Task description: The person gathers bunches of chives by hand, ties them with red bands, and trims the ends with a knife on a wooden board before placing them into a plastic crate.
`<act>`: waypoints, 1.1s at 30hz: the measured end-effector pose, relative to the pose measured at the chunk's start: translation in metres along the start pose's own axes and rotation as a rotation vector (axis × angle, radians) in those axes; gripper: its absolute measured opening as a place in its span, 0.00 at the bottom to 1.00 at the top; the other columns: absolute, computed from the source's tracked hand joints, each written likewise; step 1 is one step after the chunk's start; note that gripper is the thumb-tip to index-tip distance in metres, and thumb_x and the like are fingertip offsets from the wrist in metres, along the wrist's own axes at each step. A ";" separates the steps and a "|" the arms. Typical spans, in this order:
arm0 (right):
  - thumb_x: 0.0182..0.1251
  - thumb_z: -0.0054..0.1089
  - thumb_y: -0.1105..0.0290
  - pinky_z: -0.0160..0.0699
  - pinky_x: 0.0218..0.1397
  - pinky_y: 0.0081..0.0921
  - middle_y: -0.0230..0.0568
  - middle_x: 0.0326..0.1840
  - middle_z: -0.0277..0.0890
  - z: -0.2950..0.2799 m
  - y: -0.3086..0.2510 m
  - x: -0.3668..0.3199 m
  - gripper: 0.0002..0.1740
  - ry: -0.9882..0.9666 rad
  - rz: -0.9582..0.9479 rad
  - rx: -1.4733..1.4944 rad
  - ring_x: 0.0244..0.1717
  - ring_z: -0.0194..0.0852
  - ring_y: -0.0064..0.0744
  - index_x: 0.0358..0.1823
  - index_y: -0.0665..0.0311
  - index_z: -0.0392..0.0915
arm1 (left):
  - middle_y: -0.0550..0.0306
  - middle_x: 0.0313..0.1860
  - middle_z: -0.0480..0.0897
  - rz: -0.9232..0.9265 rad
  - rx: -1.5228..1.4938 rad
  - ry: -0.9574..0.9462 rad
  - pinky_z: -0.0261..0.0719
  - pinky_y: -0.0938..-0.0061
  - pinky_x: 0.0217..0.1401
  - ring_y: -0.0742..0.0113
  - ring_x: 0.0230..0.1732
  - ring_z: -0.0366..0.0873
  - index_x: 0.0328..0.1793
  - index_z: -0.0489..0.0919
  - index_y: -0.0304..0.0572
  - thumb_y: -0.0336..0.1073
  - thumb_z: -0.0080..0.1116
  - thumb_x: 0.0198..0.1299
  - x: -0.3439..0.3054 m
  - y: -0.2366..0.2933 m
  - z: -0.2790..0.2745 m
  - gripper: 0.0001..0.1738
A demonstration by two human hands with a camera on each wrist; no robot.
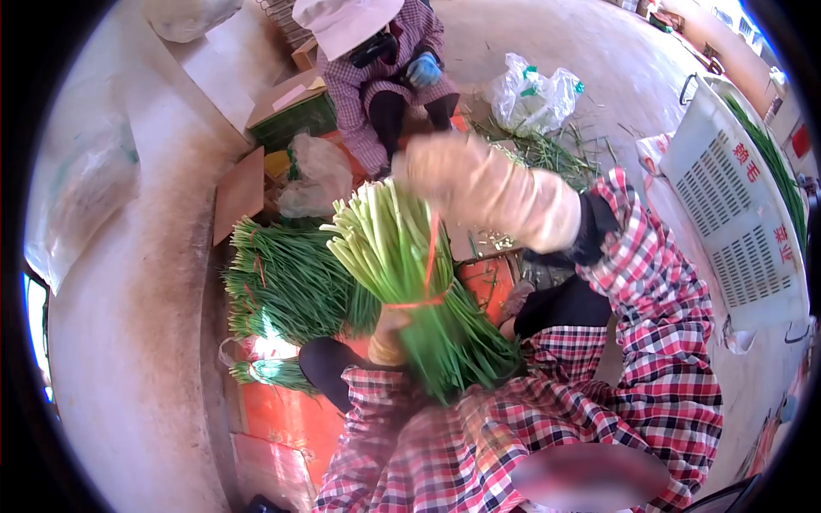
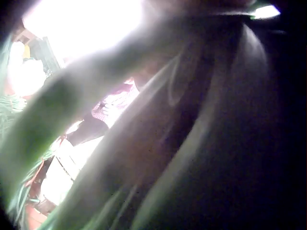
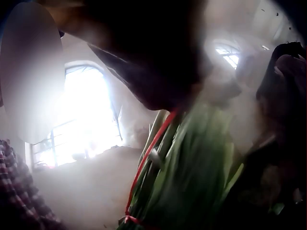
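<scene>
Holds red tie (image 1: 431,256) taut in closed right hand (image 1: 440,171) above green-stalk bundle (image 1: 406,282); touches bundle with left hand (image 1: 389,338), cannot tell how far open.

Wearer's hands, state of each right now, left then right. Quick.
Left hand: holding the bunch of green stalks, fingers mostly hidden.
Right hand: motion-blurred, apparently closed on the red tie.

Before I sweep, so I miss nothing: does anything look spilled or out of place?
Yes: loose green leaves are strewn over the floor beside the clear plastic bag, looking like spillage, whereas the chive-like bundle is bound with a red band.
</scene>
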State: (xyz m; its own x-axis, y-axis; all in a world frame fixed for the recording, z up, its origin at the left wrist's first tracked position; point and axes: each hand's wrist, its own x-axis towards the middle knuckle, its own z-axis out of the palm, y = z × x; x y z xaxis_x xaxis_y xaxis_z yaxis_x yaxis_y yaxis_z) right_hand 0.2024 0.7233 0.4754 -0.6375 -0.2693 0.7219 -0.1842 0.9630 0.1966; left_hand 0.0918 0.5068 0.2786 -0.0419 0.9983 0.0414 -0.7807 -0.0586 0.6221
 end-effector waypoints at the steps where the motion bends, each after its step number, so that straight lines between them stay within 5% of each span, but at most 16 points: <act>1: 0.58 0.56 0.72 0.76 0.34 0.38 0.45 0.30 0.73 -0.018 0.004 0.010 0.11 -0.048 0.047 -0.347 0.33 0.76 0.49 0.41 0.68 0.74 | 0.49 0.60 0.74 -0.031 -0.046 -0.078 0.68 0.48 0.68 0.53 0.54 0.78 0.70 0.63 0.38 0.37 0.70 0.42 0.001 0.002 0.006 0.45; 2: 0.60 0.56 0.70 0.76 0.34 0.38 0.46 0.29 0.73 -0.037 0.010 0.019 0.11 -0.098 0.091 -0.693 0.32 0.76 0.48 0.41 0.69 0.74 | 0.49 0.60 0.74 -0.036 -0.045 -0.078 0.68 0.48 0.68 0.53 0.54 0.78 0.70 0.63 0.38 0.37 0.70 0.42 0.001 -0.001 0.003 0.45; 5: 0.56 0.51 0.79 0.77 0.33 0.36 0.41 0.30 0.72 -0.031 0.057 -0.001 0.15 -0.027 0.452 -0.645 0.30 0.75 0.44 0.46 0.66 0.72 | 0.44 0.63 0.72 0.065 -0.051 -0.054 0.69 0.48 0.68 0.51 0.57 0.77 0.74 0.57 0.37 0.36 0.68 0.44 0.002 -0.005 -0.005 0.49; 7: 0.54 0.54 0.79 0.78 0.30 0.33 0.38 0.30 0.71 -0.051 0.020 0.003 0.14 0.117 0.600 -0.234 0.30 0.76 0.39 0.45 0.63 0.73 | 0.42 0.67 0.67 0.133 -0.051 -0.015 0.71 0.49 0.66 0.49 0.60 0.74 0.74 0.56 0.36 0.37 0.67 0.44 0.004 -0.003 0.009 0.50; 9: 0.60 0.59 0.69 0.81 0.33 0.30 0.36 0.29 0.71 -0.057 -0.020 -0.009 0.07 0.103 0.201 -0.211 0.31 0.77 0.36 0.39 0.61 0.76 | 0.41 0.68 0.66 0.155 -0.078 0.013 0.73 0.49 0.65 0.49 0.60 0.74 0.74 0.55 0.36 0.37 0.67 0.44 0.006 0.000 0.017 0.50; 12: 0.59 0.64 0.57 0.81 0.41 0.38 0.44 0.37 0.77 -0.050 -0.068 -0.016 0.20 -0.260 0.636 0.256 0.38 0.80 0.46 0.43 0.65 0.74 | 0.38 0.63 0.70 0.056 -0.033 0.013 0.80 0.56 0.57 0.52 0.56 0.76 0.73 0.56 0.32 0.43 0.66 0.44 0.009 0.009 0.020 0.50; 14: 0.55 0.66 0.45 0.80 0.45 0.40 0.47 0.42 0.79 -0.036 -0.074 -0.012 0.34 -0.560 0.778 0.204 0.39 0.81 0.47 0.57 0.60 0.71 | 0.41 0.50 0.80 0.109 -0.042 0.069 0.86 0.57 0.47 0.49 0.44 0.83 0.61 0.69 0.28 0.44 0.63 0.48 0.014 0.014 0.022 0.36; 16: 0.56 0.66 0.47 0.77 0.44 0.41 0.49 0.38 0.77 0.008 -0.060 -0.023 0.31 -0.311 0.656 0.373 0.37 0.79 0.53 0.54 0.58 0.71 | 0.45 0.47 0.82 0.245 0.006 0.201 0.85 0.59 0.46 0.51 0.42 0.83 0.56 0.74 0.30 0.47 0.62 0.49 0.020 0.020 0.034 0.32; 18: 0.60 0.62 0.54 0.78 0.42 0.38 0.47 0.35 0.77 0.016 -0.044 -0.004 0.19 -0.456 0.546 0.486 0.37 0.79 0.51 0.46 0.59 0.75 | 0.46 0.46 0.82 0.326 -0.003 0.096 0.84 0.59 0.45 0.51 0.41 0.82 0.58 0.73 0.31 0.51 0.62 0.50 0.025 0.030 0.038 0.35; 21: 0.62 0.53 0.63 0.79 0.32 0.42 0.51 0.26 0.78 0.027 -0.041 0.005 0.12 -0.306 0.312 0.445 0.29 0.80 0.52 0.29 0.64 0.79 | 0.44 0.47 0.81 0.208 0.023 0.057 0.84 0.57 0.45 0.50 0.41 0.82 0.59 0.72 0.29 0.52 0.61 0.53 0.009 0.040 0.006 0.36; 24: 0.56 0.52 0.67 0.79 0.26 0.42 0.48 0.26 0.79 0.041 -0.012 0.012 0.09 0.040 0.230 0.018 0.26 0.80 0.48 0.22 0.61 0.79 | 0.44 0.52 0.80 0.369 0.104 0.096 0.82 0.58 0.52 0.51 0.47 0.81 0.63 0.70 0.30 0.48 0.56 0.57 0.005 0.048 0.017 0.33; 26: 0.53 0.62 0.60 0.77 0.31 0.44 0.49 0.32 0.79 0.034 0.034 -0.012 0.17 -0.087 0.358 -0.517 0.33 0.81 0.49 0.40 0.62 0.74 | 0.45 0.57 0.77 0.441 0.224 0.276 0.79 0.60 0.57 0.54 0.53 0.79 0.67 0.66 0.30 0.49 0.55 0.56 0.000 0.063 0.002 0.37; 27: 0.50 0.70 0.54 0.74 0.34 0.48 0.51 0.34 0.78 0.037 0.049 -0.028 0.34 -0.250 0.484 -0.853 0.38 0.80 0.51 0.55 0.64 0.68 | 0.48 0.58 0.77 0.472 0.234 0.360 0.77 0.60 0.59 0.55 0.54 0.78 0.68 0.66 0.32 0.50 0.53 0.59 0.000 0.074 0.014 0.36; 28: 0.62 0.60 0.60 0.74 0.34 0.45 0.51 0.30 0.75 0.045 0.071 -0.052 0.24 0.034 0.462 -0.433 0.34 0.78 0.52 0.54 0.66 0.69 | 0.49 0.58 0.77 0.531 0.243 0.319 0.76 0.60 0.60 0.56 0.55 0.76 0.68 0.67 0.35 0.52 0.52 0.61 0.001 0.081 0.017 0.35; 30: 0.52 0.64 0.55 0.79 0.44 0.39 0.55 0.32 0.80 0.008 0.038 -0.035 0.27 -0.238 0.779 0.120 0.39 0.80 0.54 0.48 0.69 0.76 | 0.51 0.58 0.77 0.585 0.163 0.540 0.74 0.59 0.62 0.55 0.56 0.76 0.67 0.68 0.39 0.52 0.53 0.62 -0.001 0.092 0.017 0.33; 33: 0.44 0.72 0.52 0.74 0.56 0.39 0.58 0.53 0.73 -0.010 -0.038 -0.038 0.54 -0.434 0.621 0.317 0.52 0.75 0.57 0.70 0.63 0.53 | 0.53 0.56 0.78 0.615 0.059 0.619 0.75 0.60 0.60 0.57 0.55 0.76 0.65 0.71 0.43 0.51 0.53 0.62 -0.006 0.096 0.004 0.29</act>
State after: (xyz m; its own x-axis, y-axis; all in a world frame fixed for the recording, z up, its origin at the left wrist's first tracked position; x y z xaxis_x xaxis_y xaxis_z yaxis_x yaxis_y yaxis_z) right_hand 0.2405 0.6971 0.4472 -0.9135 0.2705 0.3038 0.1362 0.9072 -0.3981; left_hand 0.0197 0.4956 0.3412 -0.7896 0.6125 -0.0377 -0.4752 -0.5714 0.6690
